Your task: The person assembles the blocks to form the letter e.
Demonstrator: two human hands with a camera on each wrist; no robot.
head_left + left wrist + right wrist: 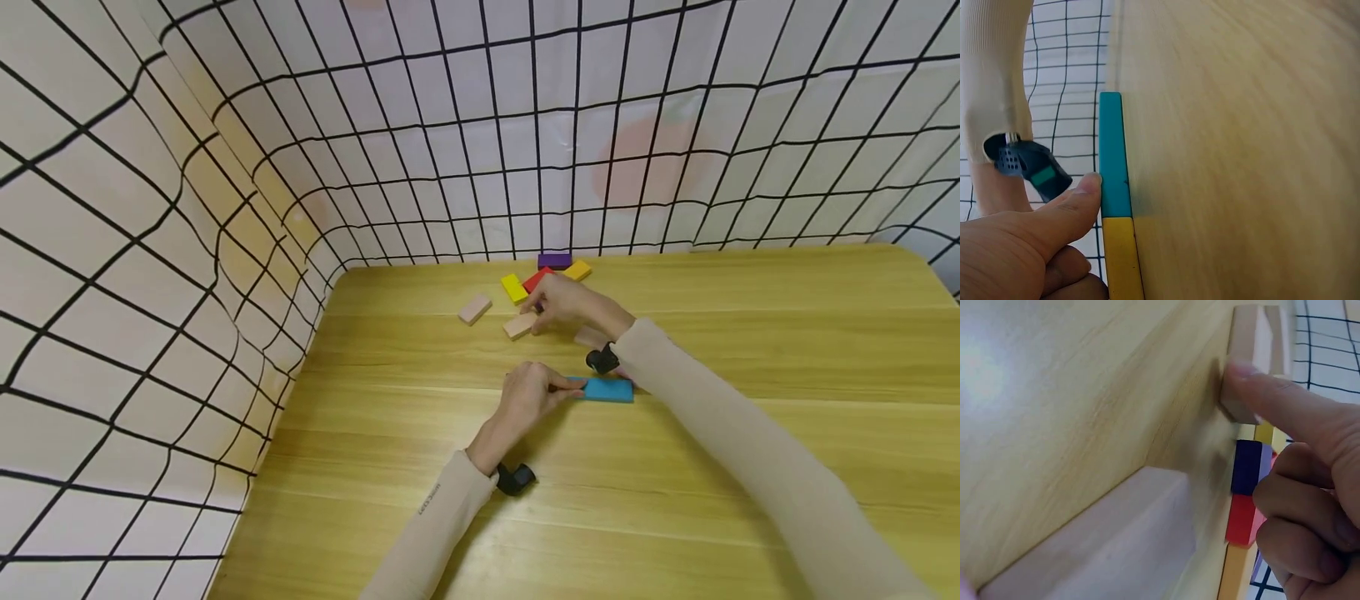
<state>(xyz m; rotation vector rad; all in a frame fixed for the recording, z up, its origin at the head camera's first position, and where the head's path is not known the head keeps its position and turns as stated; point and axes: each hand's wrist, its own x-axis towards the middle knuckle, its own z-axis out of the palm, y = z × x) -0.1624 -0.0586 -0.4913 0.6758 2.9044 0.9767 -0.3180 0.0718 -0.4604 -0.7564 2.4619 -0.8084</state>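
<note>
Head view: two hands work apart over a wood-grained desk (375, 400). Near its middle, the left hand (528, 396) pinches one end of a smooth, flat blue block (609, 390); the left wrist view shows a mustard-yellow block (1124, 262) meeting it end to end. Closer to the desk's far edge, the right hand (562, 300) grips a pale, unpainted wooden block (520, 326) between its fingertips. Two more bare-wood pieces lie loose: a left one (475, 309), towards the far left corner, and a right one (588, 336) partly behind the right wrist. Near the far edge cluster four painted rectangular blocks: one purple (555, 262), one red (537, 279), one bright yellow (514, 289), one orange-yellow (578, 271). Black netting (534, 75) over pale sheeting rises beyond.
</note>
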